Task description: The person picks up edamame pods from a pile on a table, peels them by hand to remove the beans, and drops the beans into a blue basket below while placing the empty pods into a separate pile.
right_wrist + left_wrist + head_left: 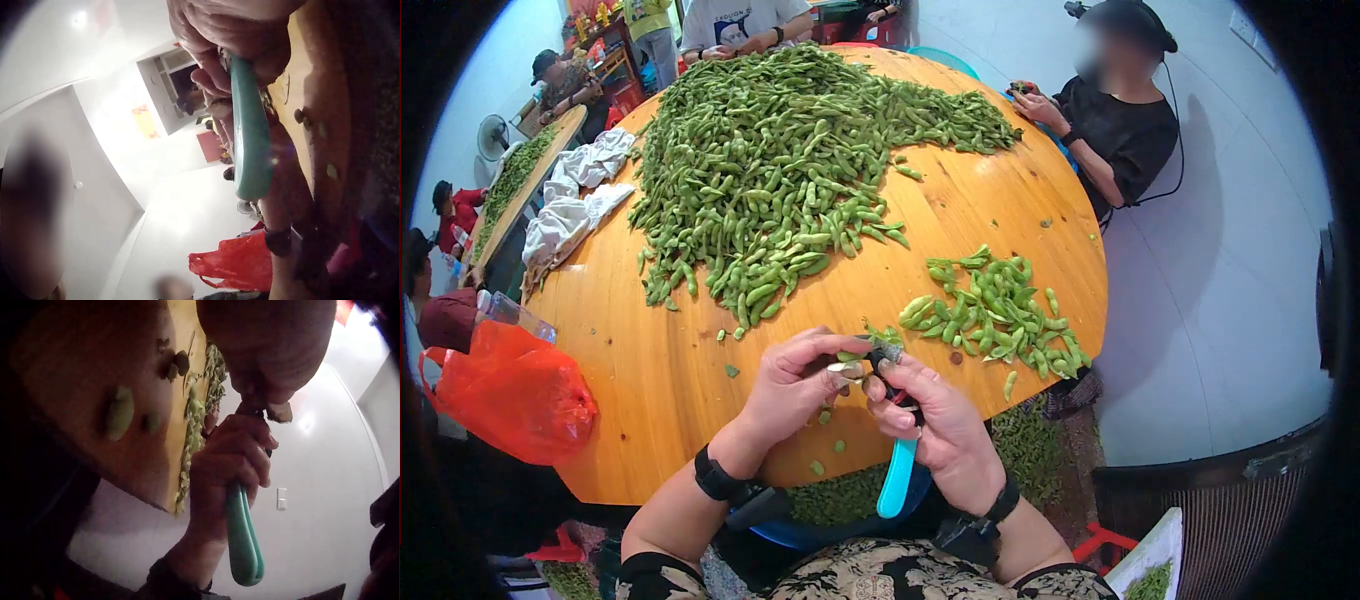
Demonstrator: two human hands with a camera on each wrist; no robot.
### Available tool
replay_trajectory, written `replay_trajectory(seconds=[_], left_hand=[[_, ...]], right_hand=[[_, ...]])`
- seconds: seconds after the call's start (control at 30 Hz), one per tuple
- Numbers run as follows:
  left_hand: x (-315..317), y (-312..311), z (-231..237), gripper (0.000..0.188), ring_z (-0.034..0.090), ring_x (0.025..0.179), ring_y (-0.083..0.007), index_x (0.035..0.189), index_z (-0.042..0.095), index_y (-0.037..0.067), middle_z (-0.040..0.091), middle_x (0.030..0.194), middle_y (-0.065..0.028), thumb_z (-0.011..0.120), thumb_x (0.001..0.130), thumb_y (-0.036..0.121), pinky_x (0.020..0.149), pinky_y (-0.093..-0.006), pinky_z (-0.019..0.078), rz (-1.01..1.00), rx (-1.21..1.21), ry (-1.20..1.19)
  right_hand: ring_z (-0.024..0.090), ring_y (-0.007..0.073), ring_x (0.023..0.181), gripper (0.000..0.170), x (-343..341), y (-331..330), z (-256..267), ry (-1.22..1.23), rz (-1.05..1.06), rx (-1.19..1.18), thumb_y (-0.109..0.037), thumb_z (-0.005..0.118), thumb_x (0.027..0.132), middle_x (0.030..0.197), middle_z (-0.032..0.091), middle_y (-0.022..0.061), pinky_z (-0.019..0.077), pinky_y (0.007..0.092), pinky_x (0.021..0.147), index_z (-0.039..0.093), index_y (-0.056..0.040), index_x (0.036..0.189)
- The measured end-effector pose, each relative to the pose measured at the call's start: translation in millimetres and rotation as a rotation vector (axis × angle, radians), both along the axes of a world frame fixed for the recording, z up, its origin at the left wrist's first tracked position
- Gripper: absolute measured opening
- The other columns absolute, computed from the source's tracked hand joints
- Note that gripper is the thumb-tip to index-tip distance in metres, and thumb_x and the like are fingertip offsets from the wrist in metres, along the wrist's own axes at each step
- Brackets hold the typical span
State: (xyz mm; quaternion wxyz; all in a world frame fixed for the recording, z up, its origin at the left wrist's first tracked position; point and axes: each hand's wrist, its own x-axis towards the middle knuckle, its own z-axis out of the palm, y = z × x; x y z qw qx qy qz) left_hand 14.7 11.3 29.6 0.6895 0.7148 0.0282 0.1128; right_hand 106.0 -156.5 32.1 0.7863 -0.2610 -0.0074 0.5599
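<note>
A: Hands, quick?
B: I'm seeing the left hand [795,385] pinching a green pod [850,357]. The right hand [940,410] is gripping a turquoise-handled tool [897,480], fingers curling round it, handle pointing back toward the body.
A: Surface?
B: I'm getting a wooden table [970,190], rounded far edge. A big heap of pods [750,170] is covering the far middle; a smaller pile [1000,315] is lying right, near the right hand.
A: Left side?
B: A red plastic bag [515,395] is sitting at the edge, white cloth [565,215] lying beyond it.
A: Room?
B: I'm noting pale walls [1240,200], a person in black [1125,140] working at the right, a fan [493,135] standing far left by a second table [563,132] holding more greens. A blue tub [780,533] is sitting below the near edge.
</note>
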Motion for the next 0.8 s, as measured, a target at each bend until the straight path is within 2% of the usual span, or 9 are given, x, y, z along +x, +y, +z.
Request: replay_trajectory(seconds=[0.07,0.13,0.17,0.23,0.27,0.37,0.43,0.53,0.8], left_hand=[[1,1,0,0.022,0.056,0.079,-0.0081,0.11,0.061,0.001,0.054,0.09,-0.0004,0.058,0.088,0.002,0.062,-0.021,0.0465,0.024,-0.01,0.031],[4,1,-4,0.024,0.057,0.072,-0.0084,0.112,0.061,0.001,0.055,0.087,0.0,0.058,0.088,0.001,0.06,-0.021,0.0467,0.117,-0.113,-0.123],[4,2,0,0.024,0.057,0.072,-0.0084,0.112,0.061,0.001,0.055,0.087,0.0,0.058,0.088,0.001,0.06,-0.021,0.0467,0.117,-0.114,-0.123],[2,2,9,0.031,0.057,0.068,-0.0082,0.119,0.058,0.002,0.055,0.084,-0.0015,0.054,0.089,-0.001,0.06,-0.0228,0.0474,0.155,-0.145,0.037],[2,1,9,0.031,0.057,0.068,-0.0082,0.119,0.058,0.002,0.055,0.084,-0.0015,0.054,0.089,-0.001,0.06,-0.0228,0.0474,0.154,-0.146,0.037],[3,0,7,0.041,0.059,0.067,-0.0153,0.124,0.056,0.002,0.056,0.084,-0.009,0.058,0.083,-0.004,0.061,-0.0264,0.0488,0.153,0.426,-0.083],[3,-1,6,0.042,0.059,0.066,-0.0164,0.123,0.057,0.003,0.056,0.083,-0.0092,0.06,0.081,-0.004,0.061,-0.0269,0.0485,0.162,0.476,-0.088],[3,1,3,0.044,0.06,0.067,-0.0162,0.121,0.06,0.004,0.058,0.082,-0.0085,0.063,0.078,-0.005,0.06,-0.0261,0.0491,0.184,0.57,-0.095],[3,0,-5,0.044,0.061,0.066,-0.0188,0.116,0.063,0.005,0.06,0.078,-0.0085,0.065,0.074,-0.007,0.059,-0.0274,0.0494,0.224,0.733,-0.114]], right_hand=[[0.048,0.0064,0.049,0.021,-3,0,10,-0.024,0.0,-0.001,-0.013,0.051,0.095,0.076,0.059,0.0029,0.0348,0.0172,0.039,0.054,-0.0039,0.114],[0.048,0.0054,0.05,0.023,0,-1,20,-0.48,0.037,-0.236,-0.011,0.049,0.095,0.076,0.058,0.0014,0.0372,0.0181,0.042,0.054,-0.0025,0.117],[0.048,0.0054,0.05,0.023,-2,-1,24,-0.479,0.037,-0.237,-0.011,0.049,0.095,0.076,0.058,0.0014,0.0372,0.0181,0.042,0.054,-0.0025,0.117],[0.048,0.0037,0.051,0.022,-4,-1,30,-0.866,-0.051,-0.456,-0.01,0.047,0.095,0.073,0.057,-0.0003,0.0388,0.019,0.045,0.055,-0.0005,0.114],[0.048,0.0037,0.051,0.022,-4,0,32,-0.866,-0.051,-0.457,-0.01,0.047,0.095,0.073,0.057,-0.0003,0.0388,0.019,0.045,0.055,-0.0005,0.114],[0.048,0.0025,0.052,0.019,-4,3,31,-0.9,0.002,-0.476,-0.011,0.048,0.095,0.072,0.056,-0.0017,0.0388,0.0194,0.047,0.057,-0.0002,0.109],[0.048,0.0019,0.049,0.013,-3,5,23,-0.974,0.04,-0.453,-0.012,0.049,0.095,0.069,0.056,-0.0025,0.0362,0.0178,0.041,0.058,-0.0029,0.093],[0.047,0.0024,0.05,0.015,-4,6,23,-0.966,0.074,-0.5,-0.011,0.05,0.094,0.066,0.054,-0.0033,0.0383,0.0204,0.045,0.06,-0.0018,0.1],[0.047,0.0025,0.049,0.013,-8,10,15,-0.962,0.058,-0.513,-0.011,0.052,0.093,0.066,0.055,-0.0031,0.0375,0.0203,0.044,0.061,-0.0016,0.096]])
